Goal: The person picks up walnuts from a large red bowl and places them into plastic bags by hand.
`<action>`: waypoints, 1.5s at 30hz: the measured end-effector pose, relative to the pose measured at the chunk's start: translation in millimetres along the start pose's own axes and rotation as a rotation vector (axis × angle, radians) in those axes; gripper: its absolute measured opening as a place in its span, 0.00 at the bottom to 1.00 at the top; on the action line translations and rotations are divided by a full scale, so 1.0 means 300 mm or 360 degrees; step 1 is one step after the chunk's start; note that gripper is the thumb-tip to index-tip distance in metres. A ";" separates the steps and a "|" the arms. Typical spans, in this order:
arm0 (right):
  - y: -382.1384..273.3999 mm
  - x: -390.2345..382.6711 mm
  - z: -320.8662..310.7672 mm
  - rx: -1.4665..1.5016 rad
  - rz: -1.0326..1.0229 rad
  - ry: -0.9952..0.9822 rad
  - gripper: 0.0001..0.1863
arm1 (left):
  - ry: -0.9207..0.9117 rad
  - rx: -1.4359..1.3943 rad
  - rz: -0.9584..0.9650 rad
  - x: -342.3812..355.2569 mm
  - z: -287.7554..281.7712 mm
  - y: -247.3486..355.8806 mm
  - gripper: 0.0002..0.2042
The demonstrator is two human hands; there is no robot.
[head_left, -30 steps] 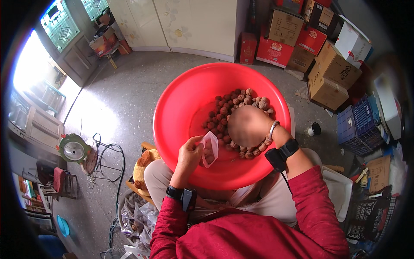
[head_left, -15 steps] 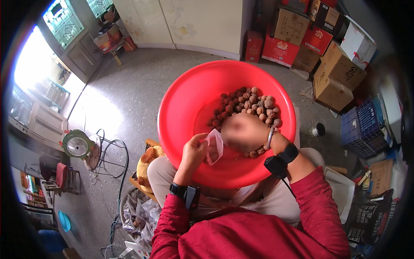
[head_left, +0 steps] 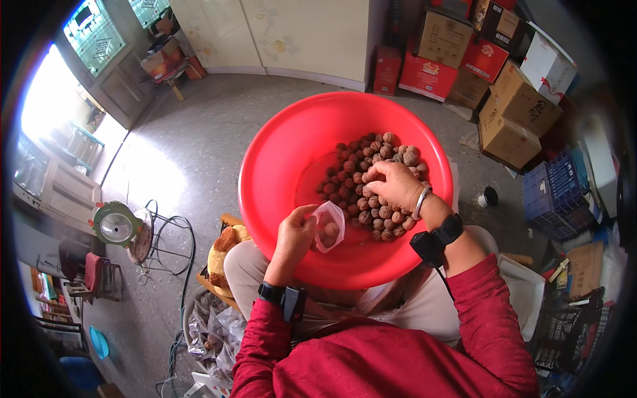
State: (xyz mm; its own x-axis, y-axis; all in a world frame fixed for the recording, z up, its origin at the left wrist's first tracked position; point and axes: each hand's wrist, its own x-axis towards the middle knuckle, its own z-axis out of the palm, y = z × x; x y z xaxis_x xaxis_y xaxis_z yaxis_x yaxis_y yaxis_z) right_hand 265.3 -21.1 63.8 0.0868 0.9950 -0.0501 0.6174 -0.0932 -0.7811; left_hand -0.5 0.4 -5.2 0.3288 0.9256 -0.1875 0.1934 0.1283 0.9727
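A big red plastic basin rests across my lap. Many brown walnuts lie heaped in its right half. My left hand is closed on the edge of a small whitish mesh-like bag, holding its mouth open over the near left of the basin. A few walnuts show through the bag at its bottom. Over the heap, my right hand has its fingers curled down, gripping a walnut among the others; the fingers partly hide it.
Stacked cartons stand at the back right, with a blue plastic crate nearer. A bin of plastic bags sits by my left leg beside a plush toy. Cables trail on the floor at left.
My right hand, blurred over the middle of the basin near the bag earlier, has moved right and back onto the walnut heap. My left hand keeps the bag nearly in place.
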 end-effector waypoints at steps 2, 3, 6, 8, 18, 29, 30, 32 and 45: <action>0.014 0.001 -0.024 -0.0343 0.0008 0.0016 0.10 | -0.0026 -0.0039 -0.0062 -0.008 -0.001 0.009 0.14; 0.019 0.001 -0.035 -0.0557 0.0081 0.0020 0.10 | -0.0020 -0.0020 -0.0035 -0.007 0.000 0.013 0.14; 0.034 -0.011 -0.043 -0.0805 0.0213 -0.0086 0.09 | -0.0015 0.0015 0.0010 -0.004 0.001 0.020 0.14; 0.046 -0.016 -0.034 -0.0992 0.0329 -0.0181 0.12 | -0.0040 0.0010 -0.0057 -0.004 -0.001 0.021 0.14; 0.119 0.002 0.037 -0.1359 0.0603 -0.0556 0.16 | -0.0069 0.0051 0.0056 0.007 -0.002 0.007 0.14; 0.090 -0.013 0.018 -0.0791 0.0113 -0.0248 0.12 | -0.0057 -0.0011 -0.0020 -0.002 -0.005 0.011 0.14; 0.076 -0.016 0.017 -0.0694 0.0086 -0.0232 0.13 | -0.0044 0.0012 0.0019 0.000 -0.005 0.007 0.14; 0.046 -0.026 0.015 -0.0433 0.0024 -0.0237 0.12 | -0.0047 0.0040 -0.0016 0.004 -0.007 0.003 0.14; -0.062 -0.048 0.079 0.0327 -0.0055 -0.0477 0.13 | -0.0024 0.0027 0.0020 -0.002 -0.003 0.018 0.13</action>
State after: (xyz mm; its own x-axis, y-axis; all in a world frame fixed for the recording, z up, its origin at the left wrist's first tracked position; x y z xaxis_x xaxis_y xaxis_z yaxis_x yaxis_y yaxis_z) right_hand 233.9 -32.9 64.3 -0.1833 0.9668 -0.1778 0.4432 -0.0801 -0.8928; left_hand -0.4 0.7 0.2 0.3452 0.9217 -0.1772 0.2044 0.1104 0.9726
